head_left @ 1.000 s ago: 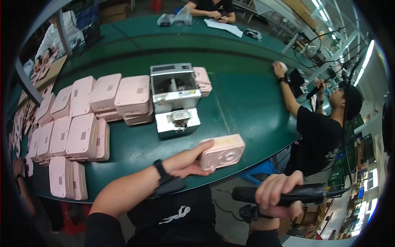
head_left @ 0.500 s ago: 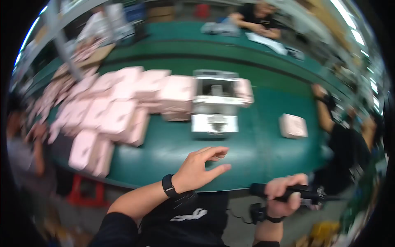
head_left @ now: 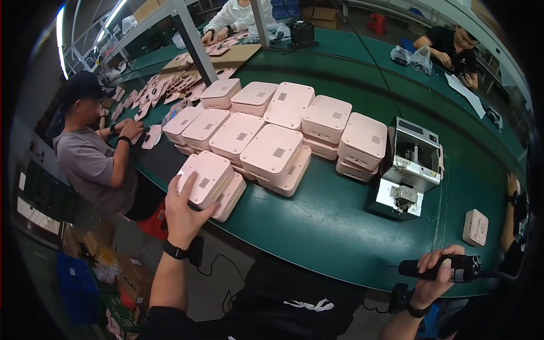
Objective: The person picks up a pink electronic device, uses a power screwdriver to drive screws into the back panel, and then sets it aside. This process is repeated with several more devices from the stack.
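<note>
**Left hand [head_left: 186, 220] at a pale pink, rounded-square plastic casing [head_left: 205, 180], right hand [head_left: 433, 279] round a black, cylindrical powered screwdriver [head_left: 466, 268]**

Stacks of matching pale pink casings [head_left: 272, 150] crowd the left and middle of the long green-topped table [head_left: 323, 232], hemming in the far and right sides of the casing at the left hand. To their right stands a silver, box-shaped metal machine [head_left: 408, 164]; a lone pale pink casing with a round front [head_left: 476, 228] sits farther right. A grey metal post [head_left: 195, 42] rises beyond the stacks, near loose, flat pink parts [head_left: 170, 88]. A co-worker in a grey shirt [head_left: 96, 150] works at the left; two others sit on the far side.

The casing lies at the near left edge of the table, on top of another pink casing [head_left: 231, 198] that juts out to the right. The left hand's fingers spread over its left side, thumb toward the near edge; whether they grip or merely touch cannot be told. The right hand is closed firmly on the screwdriver, held over the near right table edge, well apart from the casing.
</note>
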Demonstrator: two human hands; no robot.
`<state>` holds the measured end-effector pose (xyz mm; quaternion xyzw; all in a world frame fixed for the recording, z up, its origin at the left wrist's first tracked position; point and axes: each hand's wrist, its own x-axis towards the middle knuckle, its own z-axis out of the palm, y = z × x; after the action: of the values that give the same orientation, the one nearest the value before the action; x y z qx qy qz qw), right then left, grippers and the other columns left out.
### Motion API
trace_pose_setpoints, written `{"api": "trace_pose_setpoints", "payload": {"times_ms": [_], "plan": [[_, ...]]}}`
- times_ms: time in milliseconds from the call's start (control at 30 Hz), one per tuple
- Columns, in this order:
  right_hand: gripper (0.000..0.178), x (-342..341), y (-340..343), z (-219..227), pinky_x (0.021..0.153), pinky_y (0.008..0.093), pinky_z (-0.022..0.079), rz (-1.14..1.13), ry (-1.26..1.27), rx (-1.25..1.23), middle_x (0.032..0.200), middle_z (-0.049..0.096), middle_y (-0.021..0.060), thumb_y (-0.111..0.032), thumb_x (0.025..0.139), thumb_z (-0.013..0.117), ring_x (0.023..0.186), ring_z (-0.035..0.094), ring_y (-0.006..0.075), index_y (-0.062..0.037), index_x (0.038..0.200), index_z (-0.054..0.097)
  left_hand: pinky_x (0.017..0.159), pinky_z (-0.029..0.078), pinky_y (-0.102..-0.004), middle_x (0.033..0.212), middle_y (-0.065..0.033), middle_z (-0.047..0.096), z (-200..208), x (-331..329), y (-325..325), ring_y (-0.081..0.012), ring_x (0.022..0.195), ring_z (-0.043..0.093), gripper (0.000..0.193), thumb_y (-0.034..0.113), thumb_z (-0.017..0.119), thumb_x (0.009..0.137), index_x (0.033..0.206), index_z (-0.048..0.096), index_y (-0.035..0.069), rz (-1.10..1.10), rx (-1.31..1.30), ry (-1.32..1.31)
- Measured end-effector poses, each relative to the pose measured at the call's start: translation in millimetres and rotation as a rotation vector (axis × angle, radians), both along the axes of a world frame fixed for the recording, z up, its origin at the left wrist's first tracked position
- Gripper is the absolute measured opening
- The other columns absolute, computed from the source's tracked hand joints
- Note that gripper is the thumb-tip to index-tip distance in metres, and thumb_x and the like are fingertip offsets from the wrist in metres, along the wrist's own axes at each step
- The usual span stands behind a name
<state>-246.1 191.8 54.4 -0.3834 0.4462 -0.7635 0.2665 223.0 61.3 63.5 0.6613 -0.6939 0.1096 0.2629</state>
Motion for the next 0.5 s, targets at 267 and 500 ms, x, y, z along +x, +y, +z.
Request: {"api": "trace_pose_setpoints", "payload": {"times_ms": [267, 500], "plan": [[0.037, 2.5, 5.4, -0.5, 0.051, 0.0309, 0.044, -0.095, -0.073, -0.074, 0.068, 0.049, 0.0065, -0.030, 0.089, 0.067, 0.051, 0.047, 0.0166, -0.0064, 0.105, 0.043, 0.099, 0.046, -0.0468, 0.130, -0.0228, 0.050, 0.0, -69.7, 17.6, -0.0411, 0.116, 0.054, 0.078, 0.024, 0.090, 0.053, 0.126, 0.065, 0.013, -0.718, 0.175, 0.198], [0.027, 8.3, 6.4, 3.4, 0.052, 0.0323, 0.044, -0.122, 0.056, 0.004, 0.068, 0.048, 0.0052, -0.029, 0.094, 0.057, 0.050, 0.047, 0.0157, -0.0075, 0.104, 0.043, 0.098, 0.048, -0.0438, 0.129, -0.0221, 0.050, -36.7, -200.4, -27.7, -0.0387, 0.119, 0.054, 0.074, 0.026, 0.090, 0.057, 0.126, 0.065, 0.018, -1.367, 0.329, 0.238]]}}
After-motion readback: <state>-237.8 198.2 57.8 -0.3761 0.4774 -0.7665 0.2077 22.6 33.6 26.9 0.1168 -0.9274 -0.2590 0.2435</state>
